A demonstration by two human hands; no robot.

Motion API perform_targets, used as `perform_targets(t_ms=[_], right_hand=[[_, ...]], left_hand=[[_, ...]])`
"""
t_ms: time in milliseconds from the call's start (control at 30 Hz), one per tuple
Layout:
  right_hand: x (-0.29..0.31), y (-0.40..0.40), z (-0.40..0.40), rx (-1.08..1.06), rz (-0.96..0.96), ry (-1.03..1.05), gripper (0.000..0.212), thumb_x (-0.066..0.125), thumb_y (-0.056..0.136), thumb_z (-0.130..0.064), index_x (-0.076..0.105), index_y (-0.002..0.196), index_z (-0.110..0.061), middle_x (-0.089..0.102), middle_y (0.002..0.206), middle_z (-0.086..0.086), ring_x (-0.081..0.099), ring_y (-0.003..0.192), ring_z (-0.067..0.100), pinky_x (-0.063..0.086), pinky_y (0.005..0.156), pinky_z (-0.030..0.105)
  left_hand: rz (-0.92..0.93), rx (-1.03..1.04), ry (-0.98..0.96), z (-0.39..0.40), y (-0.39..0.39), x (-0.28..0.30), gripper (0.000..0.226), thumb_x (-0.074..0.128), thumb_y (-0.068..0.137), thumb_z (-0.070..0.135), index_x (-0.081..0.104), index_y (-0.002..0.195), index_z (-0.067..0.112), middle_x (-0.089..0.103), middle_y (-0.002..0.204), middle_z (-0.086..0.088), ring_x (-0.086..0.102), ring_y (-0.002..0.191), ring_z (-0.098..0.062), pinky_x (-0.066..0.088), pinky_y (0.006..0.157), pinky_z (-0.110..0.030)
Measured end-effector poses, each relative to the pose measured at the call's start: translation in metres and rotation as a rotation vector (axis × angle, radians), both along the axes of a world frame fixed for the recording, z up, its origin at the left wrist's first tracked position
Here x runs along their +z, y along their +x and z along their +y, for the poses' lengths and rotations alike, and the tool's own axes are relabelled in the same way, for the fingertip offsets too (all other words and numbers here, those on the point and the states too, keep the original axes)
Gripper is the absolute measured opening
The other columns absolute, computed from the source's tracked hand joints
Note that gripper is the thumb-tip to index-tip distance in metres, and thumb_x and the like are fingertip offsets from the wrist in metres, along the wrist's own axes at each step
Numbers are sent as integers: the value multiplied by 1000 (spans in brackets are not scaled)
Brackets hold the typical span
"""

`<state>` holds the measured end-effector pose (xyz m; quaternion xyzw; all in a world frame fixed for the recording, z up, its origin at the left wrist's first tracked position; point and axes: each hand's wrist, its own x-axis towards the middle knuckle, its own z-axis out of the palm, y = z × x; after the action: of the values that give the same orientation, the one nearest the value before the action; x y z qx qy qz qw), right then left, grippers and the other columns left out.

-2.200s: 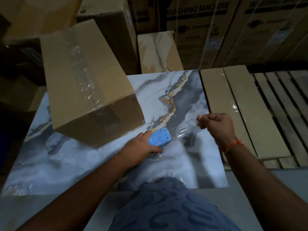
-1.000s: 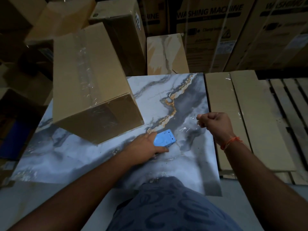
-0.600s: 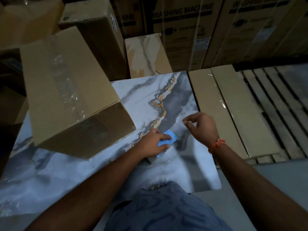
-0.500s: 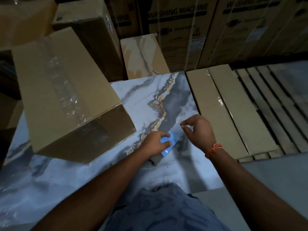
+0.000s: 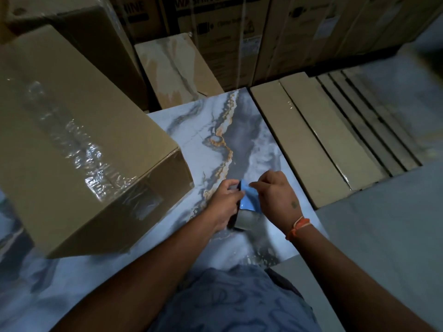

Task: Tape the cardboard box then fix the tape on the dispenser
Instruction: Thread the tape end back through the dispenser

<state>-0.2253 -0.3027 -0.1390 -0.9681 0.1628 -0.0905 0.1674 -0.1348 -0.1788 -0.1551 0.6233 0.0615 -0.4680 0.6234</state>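
A big brown cardboard box [image 5: 79,140] is sitting on the left side of the shiny blue-and-white marble bench [image 5: 211,130], and its flaps are shut, so what is inside cannot be seen. A wide strip of crinkly clear tape [image 5: 69,137] is running along the top of the box and folding down over its near end. Just to the right of the box, near the middle of the bench, the left hand [image 5: 225,202] is curling around the small blue plastic tape dispenser [image 5: 248,200], with its fingers [image 5: 233,189] wrapped tight on the holder. A grey roll of tape [image 5: 247,220] is sitting in the bottom of the dispenser. The right hand [image 5: 275,192] is touching the top of the dispenser, and its fingers are pinching together there; it is too dark and blurry to tell if a loose tape end is between them. An orange string band [image 5: 298,227] is sitting on the right wrist. Flat brown packed boxes [image 5: 311,140] are lying beside the bench on the right, and tall printed cartons [image 5: 227,34] are standing behind.
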Motion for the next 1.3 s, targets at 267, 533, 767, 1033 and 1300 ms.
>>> perform_targets(t_ms=[267,533,767,1033,1300], right_hand=[[0,5,1,34,23,-70,17,67,76,-1,76,88,-9,57,82,9,50,76,29,48,58,41],[-2,5,-1,71,-10,-153,33,68,71,6,74,100,-9,60,81,9,52,75,30,46,59,38],[-3,-8,-4,-298,-173,416,44,76,77,-11,66,119,-18,58,113,6,58,94,19,45,83,10],[-6,-9,-14,-421,-199,1033,12,77,84,-13,78,95,-19,75,96,14,58,74,16,52,68,23],[-6,0,-14,-414,-240,1047,14,75,86,-11,76,77,-22,72,78,4,61,69,12,51,64,20]], left_hand=[[-867,-344,167,10,21,-2,36,77,87,8,72,119,24,57,130,-1,67,93,-11,54,86,-17],[-961,-244,160,8,24,-8,12,81,81,9,79,87,19,69,102,2,66,76,-14,55,77,-24],[-930,-257,153,9,22,-10,5,75,89,16,75,86,21,69,97,-2,64,79,-6,50,75,-18],[-825,-257,201,5,20,-4,6,69,95,19,74,92,18,74,95,-3,63,76,-4,50,71,-17],[-750,-244,224,1,19,4,9,65,98,18,71,94,13,75,91,-6,72,89,-24,57,80,-36]])
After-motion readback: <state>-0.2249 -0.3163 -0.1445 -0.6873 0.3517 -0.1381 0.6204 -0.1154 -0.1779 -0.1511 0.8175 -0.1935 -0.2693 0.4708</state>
